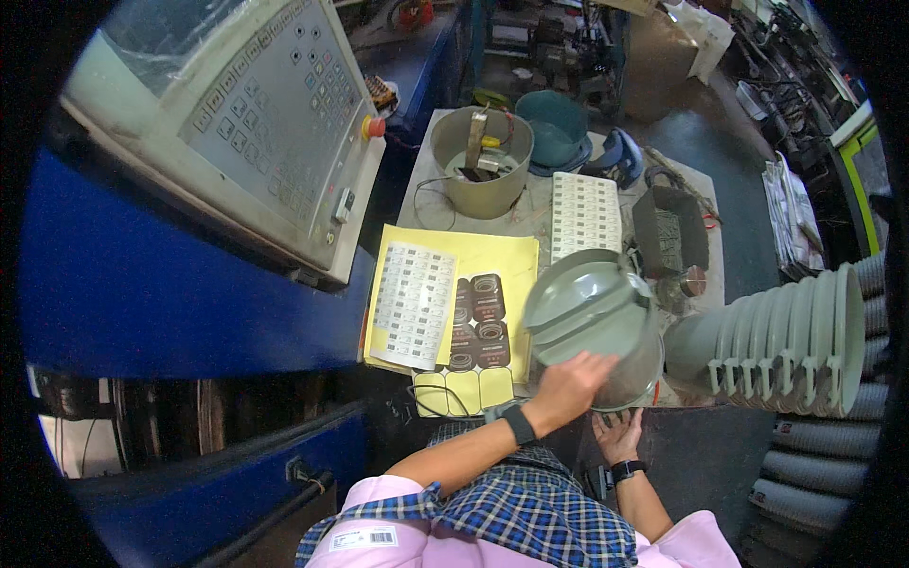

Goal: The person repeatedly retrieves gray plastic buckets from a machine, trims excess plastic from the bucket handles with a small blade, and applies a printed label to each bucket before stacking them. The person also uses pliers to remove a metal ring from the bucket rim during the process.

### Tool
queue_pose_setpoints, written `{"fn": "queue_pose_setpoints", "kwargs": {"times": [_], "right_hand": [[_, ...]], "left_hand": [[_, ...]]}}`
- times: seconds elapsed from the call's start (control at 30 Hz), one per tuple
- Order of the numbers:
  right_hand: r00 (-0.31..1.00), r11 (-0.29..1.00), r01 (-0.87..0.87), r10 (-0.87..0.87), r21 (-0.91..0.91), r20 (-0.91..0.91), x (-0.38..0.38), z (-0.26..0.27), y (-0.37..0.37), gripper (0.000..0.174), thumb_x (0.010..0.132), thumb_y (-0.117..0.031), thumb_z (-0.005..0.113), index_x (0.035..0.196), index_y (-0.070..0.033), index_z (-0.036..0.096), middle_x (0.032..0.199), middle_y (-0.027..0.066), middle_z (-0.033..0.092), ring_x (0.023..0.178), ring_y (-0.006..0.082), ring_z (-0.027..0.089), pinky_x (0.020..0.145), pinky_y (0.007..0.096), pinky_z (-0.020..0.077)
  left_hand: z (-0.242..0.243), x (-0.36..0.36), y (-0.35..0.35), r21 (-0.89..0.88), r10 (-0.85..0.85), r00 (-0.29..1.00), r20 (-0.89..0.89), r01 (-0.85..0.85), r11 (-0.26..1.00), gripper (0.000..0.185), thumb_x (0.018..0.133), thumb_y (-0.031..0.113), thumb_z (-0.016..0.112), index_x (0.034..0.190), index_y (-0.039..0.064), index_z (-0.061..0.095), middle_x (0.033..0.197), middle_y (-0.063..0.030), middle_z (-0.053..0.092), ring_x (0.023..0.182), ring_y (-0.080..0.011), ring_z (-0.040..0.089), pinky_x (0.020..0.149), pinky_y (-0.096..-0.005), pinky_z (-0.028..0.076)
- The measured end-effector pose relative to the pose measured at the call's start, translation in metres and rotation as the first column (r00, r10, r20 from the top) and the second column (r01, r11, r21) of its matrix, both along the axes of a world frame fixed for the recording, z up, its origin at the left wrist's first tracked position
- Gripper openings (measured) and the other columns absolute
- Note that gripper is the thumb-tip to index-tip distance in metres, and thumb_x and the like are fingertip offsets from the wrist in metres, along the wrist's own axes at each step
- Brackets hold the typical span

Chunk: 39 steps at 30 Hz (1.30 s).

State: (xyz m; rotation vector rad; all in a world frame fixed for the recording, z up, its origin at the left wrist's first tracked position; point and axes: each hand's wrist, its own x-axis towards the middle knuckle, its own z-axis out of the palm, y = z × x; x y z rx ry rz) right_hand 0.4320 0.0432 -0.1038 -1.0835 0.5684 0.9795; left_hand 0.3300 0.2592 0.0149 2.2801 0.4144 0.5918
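Observation:
A grey-green plastic pail (586, 312) is in front of me, tilted and partly motion-blurred, with a ridged round face towards the upper left. My left hand (579, 387) lies blurred against its near side, the fingers curled onto it. At the lower rim, my right hand (620, 434) is palm up with its fingertips on the edge. To the right, a stack of nested pails (774, 348) lies on its side. On the left are a sheet of small printed labels (415, 305) and a sheet of dark stickers (481, 319), both on yellow backing paper (522, 263).
A worktable (419, 206) bears a large tub with metal parts (490, 188), a teal bucket (552, 128), another label sheet (586, 213), a grey bin (671, 234) and a glass jar (675, 292). A machine control panel (263, 135) with a red stop button (375, 128) stands left. Ribbed grey rolls (806, 497) lie at right.

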Motion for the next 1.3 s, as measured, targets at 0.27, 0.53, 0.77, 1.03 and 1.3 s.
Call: {"fn": "queue_pose_setpoints", "kwargs": {"times": [0.27, 0.53, 0.77, 1.03, 1.3], "right_hand": [[0.993, 0.993, -0.094, 0.1, -0.076, 0.069, 0.012, -0.047, 0.038, 0.047, 0.094, -0.042, 0.043, 0.117, -0.003, 0.053, 0.11, 0.0123, 0.058, 0.094, 0.025, 0.059, 0.077, 0.0355, 0.0524], [0.963, 0.963, -0.173, 0.122, -0.205, -0.24, 0.053, -0.093, 0.048, 0.041, 0.094, -0.032, 0.045, 0.118, 0.0, 0.053, 0.111, 0.0157, 0.059, 0.086, 0.025, 0.061, 0.069, 0.0339, 0.0525], [0.512, 0.44, -0.808, 0.853, -0.391, -0.098, 0.0, -0.063, 0.069, 0.028, 0.094, -0.018, 0.047, 0.116, -0.001, 0.056, 0.093, 0.0112, 0.064, 0.07, 0.0162, 0.061, 0.058, 0.0291, 0.0492], [-0.336, -0.048, -0.701, 0.903, -0.711, 0.269, -0.041, 0.004, 0.161, 0.026, 0.091, -0.013, 0.051, 0.113, -0.002, 0.057, 0.094, 0.0162, 0.067, 0.082, 0.0241, 0.066, 0.069, 0.0352, 0.0503], [-0.626, 0.533, -0.586, 0.182, -0.611, 0.758, -0.095, 0.091, 0.303, 0.026, 0.075, -0.008, 0.063, 0.101, -0.011, 0.062, 0.109, 0.0061, 0.059, 0.097, 0.027, 0.054, 0.082, 0.0388, 0.0442]], "left_hand": [[-0.011, -0.008, 0.028, -0.116, -0.517, 0.856, -0.012, 0.512, 0.851, 0.048, 0.071, 0.01, 0.065, 0.119, 0.01, 0.054, 0.11, -0.0096, 0.057, 0.107, -0.0261, 0.053, 0.09, -0.0432, 0.043], [-0.136, -0.143, 0.129, -0.122, 0.791, 0.553, -0.262, -0.832, 0.541, 0.04, 0.074, 0.006, 0.063, 0.112, -0.001, 0.054, 0.117, -0.0187, 0.053, 0.112, -0.0347, 0.046, 0.099, -0.0432, 0.033], [-0.246, -0.222, 0.161, 0.243, 0.687, -0.017, -0.727, -0.942, 0.234, 0.054, 0.074, 0.018, 0.071, 0.118, 0.001, 0.046, 0.116, -0.0213, 0.052, 0.109, -0.0373, 0.049, 0.092, -0.0445, 0.041], [-0.208, -0.212, 0.155, -0.219, 0.852, 0.135, -0.507, -0.975, 0.024, 0.019, 0.077, 0.008, 0.068, 0.09, 0.0, 0.058, 0.086, -0.0118, 0.062, 0.077, -0.0253, 0.059, 0.07, -0.0363, 0.047], [-0.042, -0.178, 0.114, 0.086, 0.791, 0.594, -0.145, -0.789, 0.608, 0.008, 0.075, 0.008, 0.065, 0.081, 0.007, 0.062, 0.082, -0.0059, 0.059, 0.083, -0.0245, 0.055, 0.081, -0.0363, 0.037]]}}
